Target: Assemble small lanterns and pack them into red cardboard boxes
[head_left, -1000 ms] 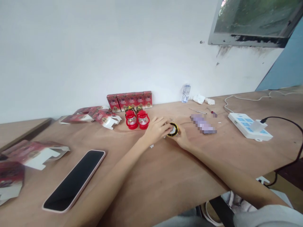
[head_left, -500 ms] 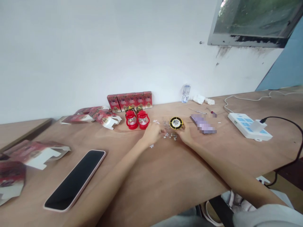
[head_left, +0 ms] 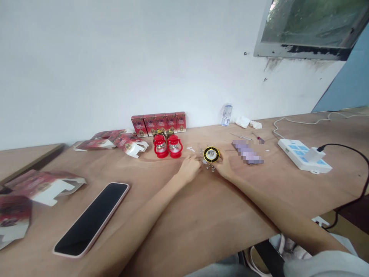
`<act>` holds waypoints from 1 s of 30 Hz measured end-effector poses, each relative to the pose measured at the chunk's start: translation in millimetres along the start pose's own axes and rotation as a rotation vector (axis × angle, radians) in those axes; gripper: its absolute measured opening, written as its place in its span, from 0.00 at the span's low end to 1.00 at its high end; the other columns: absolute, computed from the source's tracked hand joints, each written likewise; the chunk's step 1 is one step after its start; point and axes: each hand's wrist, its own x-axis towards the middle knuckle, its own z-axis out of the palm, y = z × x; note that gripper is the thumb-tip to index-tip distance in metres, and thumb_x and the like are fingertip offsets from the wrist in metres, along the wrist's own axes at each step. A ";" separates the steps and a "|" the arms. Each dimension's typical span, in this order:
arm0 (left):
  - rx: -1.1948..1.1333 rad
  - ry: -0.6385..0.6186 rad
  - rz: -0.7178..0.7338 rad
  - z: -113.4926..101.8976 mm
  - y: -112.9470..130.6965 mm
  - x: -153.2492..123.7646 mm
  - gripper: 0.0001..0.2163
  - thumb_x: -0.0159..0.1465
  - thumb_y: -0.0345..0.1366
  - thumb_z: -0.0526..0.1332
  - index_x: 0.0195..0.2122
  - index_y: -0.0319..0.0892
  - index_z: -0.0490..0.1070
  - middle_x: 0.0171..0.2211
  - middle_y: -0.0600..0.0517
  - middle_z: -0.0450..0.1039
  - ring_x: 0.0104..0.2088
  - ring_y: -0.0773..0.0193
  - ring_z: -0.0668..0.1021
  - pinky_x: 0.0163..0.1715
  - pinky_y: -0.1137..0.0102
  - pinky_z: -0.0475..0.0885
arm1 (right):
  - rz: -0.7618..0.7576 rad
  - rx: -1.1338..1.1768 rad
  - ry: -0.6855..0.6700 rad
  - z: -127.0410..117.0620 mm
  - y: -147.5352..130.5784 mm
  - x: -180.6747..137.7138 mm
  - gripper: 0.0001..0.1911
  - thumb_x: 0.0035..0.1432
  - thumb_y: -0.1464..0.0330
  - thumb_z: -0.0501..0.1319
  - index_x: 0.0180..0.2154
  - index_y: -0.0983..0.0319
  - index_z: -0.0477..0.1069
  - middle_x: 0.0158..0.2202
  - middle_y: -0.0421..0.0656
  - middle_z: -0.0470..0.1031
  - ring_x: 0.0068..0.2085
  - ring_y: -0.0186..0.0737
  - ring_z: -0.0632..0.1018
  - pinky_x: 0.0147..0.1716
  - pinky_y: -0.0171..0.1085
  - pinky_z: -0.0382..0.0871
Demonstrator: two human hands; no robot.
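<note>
My right hand (head_left: pixel 223 165) is closed around the side of a round black, yellow-rimmed piece with a white centre (head_left: pixel 211 154), its flat face turned up towards me. Silvery bits show in that centre, too small to make out. My left hand (head_left: pixel 190 167) lies just to the left, its fingers drawn together; what they pinch, if anything, is hidden. Several small shiny metal pieces (head_left: pixel 212 168) are scattered on the table between my hands. White paper scraps (head_left: pixel 190 149) lie just beyond the left hand.
Two small red lanterns (head_left: pixel 174 147) stand left of centre, gold ones (head_left: pixel 158 132) behind them. Red boxes (head_left: pixel 164 123) line the wall; flattened cartons (head_left: pixel 49 185) and a phone (head_left: pixel 91 220) lie left. Rightward are a blurred purple item (head_left: pixel 248 151), a screwdriver (head_left: pixel 260 139) and a power strip (head_left: pixel 300 152).
My right hand has brought the round piece slightly left and nearer, over the metal pieces. My left hand has shifted a little right and nearer, its fingers now drawn closer together.
</note>
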 end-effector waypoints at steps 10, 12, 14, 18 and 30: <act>-0.129 0.237 -0.138 -14.1 -10.9 1.5 0.04 0.55 0.26 0.60 0.28 0.40 0.73 0.30 0.51 0.75 0.33 0.64 0.74 0.33 0.71 0.68 | -0.026 0.005 -0.025 0.6 -4.9 -0.2 0.17 0.43 0.66 0.65 0.39 0.59 0.70 0.39 0.43 0.74 0.42 0.44 0.74 0.41 0.44 0.69; -0.146 0.321 -0.185 -27.8 -11.2 1.2 0.05 0.58 0.28 0.57 0.31 0.40 0.73 0.31 0.51 0.75 0.32 0.64 0.73 0.33 0.70 0.67 | -0.033 0.014 -0.036 1.1 -7.1 -0.7 0.18 0.42 0.66 0.66 0.39 0.59 0.70 0.39 0.43 0.74 0.42 0.45 0.74 0.40 0.43 0.70; -0.166 0.373 -0.162 -41.6 -7.5 1.1 0.06 0.61 0.31 0.57 0.33 0.42 0.73 0.31 0.52 0.75 0.34 0.64 0.73 0.36 0.69 0.66 | -0.051 0.017 -0.049 1.3 -11.7 -1.5 0.19 0.42 0.66 0.67 0.39 0.59 0.70 0.38 0.43 0.74 0.41 0.44 0.74 0.40 0.42 0.69; -0.181 0.426 0.047 -55.7 5.5 1.3 0.05 0.63 0.35 0.58 0.34 0.43 0.72 0.32 0.53 0.75 0.37 0.63 0.72 0.39 0.67 0.61 | -0.101 0.041 -0.077 1.7 -24.1 -4.1 0.19 0.43 0.67 0.67 0.41 0.58 0.70 0.40 0.42 0.75 0.42 0.45 0.74 0.43 0.42 0.68; -0.137 0.384 0.061 -52.8 19.8 0.4 0.03 0.62 0.35 0.59 0.33 0.43 0.71 0.38 0.51 0.72 0.41 0.61 0.71 0.41 0.65 0.59 | -0.099 0.078 -0.097 2.8 -33.8 -8.0 0.18 0.45 0.70 0.65 0.42 0.59 0.68 0.41 0.43 0.73 0.43 0.44 0.74 0.43 0.40 0.67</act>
